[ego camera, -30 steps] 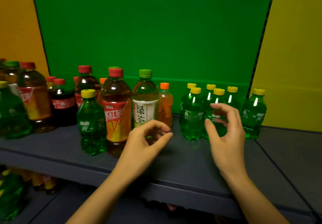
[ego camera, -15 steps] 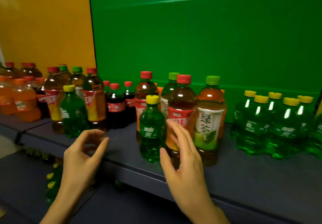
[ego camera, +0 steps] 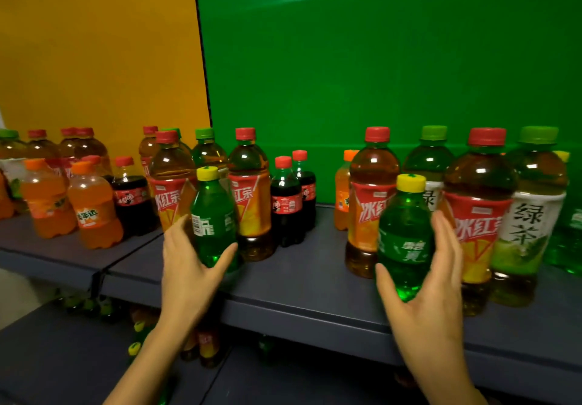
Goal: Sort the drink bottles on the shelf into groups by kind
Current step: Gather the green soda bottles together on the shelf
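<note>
Two small green soda bottles with yellow caps stand at the front of the dark shelf (ego camera: 302, 281). My left hand (ego camera: 189, 266) holds the left green bottle (ego camera: 214, 215), fingers on its left side and thumb on its right. My right hand (ego camera: 425, 285) holds the right green bottle (ego camera: 404, 241) the same way, thumb low on its left and fingers up its right side. Both bottles stand upright on the shelf. Iced tea bottles with red caps (ego camera: 368, 203) and green tea bottles (ego camera: 532, 222) stand right behind them.
Orange soda bottles (ego camera: 94, 212) and small cola bottles (ego camera: 286, 200) stand to the left and in the middle. More green soda bottles (ego camera: 570, 237) show at the far right edge. A lower shelf (ego camera: 63, 357) holds more bottles. Orange and green panels back the shelf.
The view has swung left along the shelf. My left hand moved up to the left green bottle, and my right hand shifted from the iced tea bottle to the right green bottle.
</note>
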Available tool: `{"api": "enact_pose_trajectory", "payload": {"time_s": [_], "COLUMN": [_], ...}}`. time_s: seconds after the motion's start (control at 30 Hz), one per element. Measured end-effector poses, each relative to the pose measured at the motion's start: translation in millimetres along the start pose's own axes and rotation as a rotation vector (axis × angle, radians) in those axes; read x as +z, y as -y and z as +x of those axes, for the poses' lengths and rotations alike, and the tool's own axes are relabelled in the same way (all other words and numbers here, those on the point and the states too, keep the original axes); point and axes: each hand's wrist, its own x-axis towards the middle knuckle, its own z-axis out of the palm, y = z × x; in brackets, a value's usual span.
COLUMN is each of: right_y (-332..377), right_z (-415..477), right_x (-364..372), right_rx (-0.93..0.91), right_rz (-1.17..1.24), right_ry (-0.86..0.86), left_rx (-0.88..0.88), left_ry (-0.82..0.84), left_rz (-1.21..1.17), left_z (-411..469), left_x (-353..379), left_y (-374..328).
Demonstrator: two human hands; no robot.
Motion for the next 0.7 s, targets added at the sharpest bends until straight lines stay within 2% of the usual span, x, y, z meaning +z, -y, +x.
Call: {"api": "enact_pose_trajectory", "payload": {"time_s": [0.13, 0.33, 0.47, 0.6, 0.7], "right_y": [5.2, 6.8, 7.8, 11.0, 14.4], "right_z": [1.3, 1.9, 1.0, 0.8, 1.1], "right_x": [9.0, 13.7, 14.5, 10.7, 8.3], "right_rx": [0.047, -0.010, 0.007, 0.181, 0.190], "right_rz": [-0.129, -0.368, -0.354, -0.240, -0.202], "right_ry": [-0.064, -0.105, -0.096, -0.025, 0.041], "left_rx": [0.030, -0.001, 0.033, 0.061, 0.093], "left_ry": [0.006, -0.020, -0.010, 0.024, 0.045], "left_rz": [0.011, 0.077, -0.040, -0.217, -0.383], "left_z": [10.8, 16.0, 11.9, 4.5, -2.3], "left_x": [5.4, 9.4, 12.5, 14.9, 12.2], "left_y": [-1.3, -8.1, -10.0, -12.3, -23.6]}}
